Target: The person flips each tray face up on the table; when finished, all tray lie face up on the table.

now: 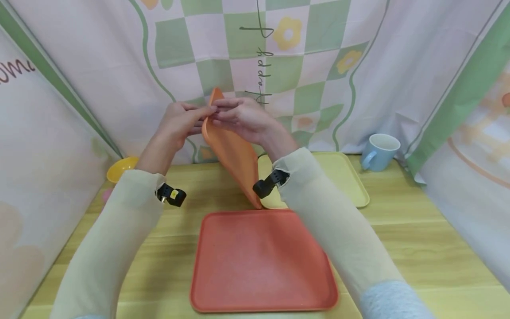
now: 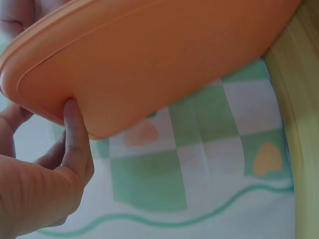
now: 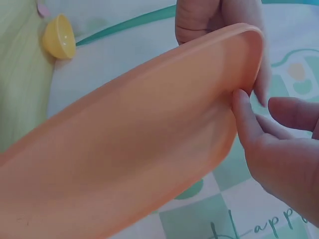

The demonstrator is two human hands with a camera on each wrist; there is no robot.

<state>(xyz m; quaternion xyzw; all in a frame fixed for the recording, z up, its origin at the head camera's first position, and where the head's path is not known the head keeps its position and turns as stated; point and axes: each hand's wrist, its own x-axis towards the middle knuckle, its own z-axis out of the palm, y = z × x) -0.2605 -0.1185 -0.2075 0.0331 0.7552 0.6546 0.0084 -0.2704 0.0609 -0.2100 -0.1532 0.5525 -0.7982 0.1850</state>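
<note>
An orange tray (image 1: 235,153) stands steeply tilted on its edge, its low end close to the table between two other trays. At its raised end, my left hand (image 1: 181,122) pinches the rim, one finger pressing the underside (image 2: 75,107). My right hand (image 1: 247,117) is at the same end from the other side, a fingertip against the inner face (image 3: 149,134) near the rim. The fingers of both hands nearly meet there. Nearest to me, a red tray (image 1: 263,261) lies flat. Behind it is a yellow tray (image 1: 334,177), partly covered by my right forearm.
A light blue mug (image 1: 380,153) stands at the back right of the wooden table (image 1: 414,239). At the back left, a yellow bowl (image 1: 121,168) sits beside a small pink thing (image 1: 106,195), mostly hidden by my left sleeve. Patterned cloth (image 1: 247,44) hangs behind and at both sides.
</note>
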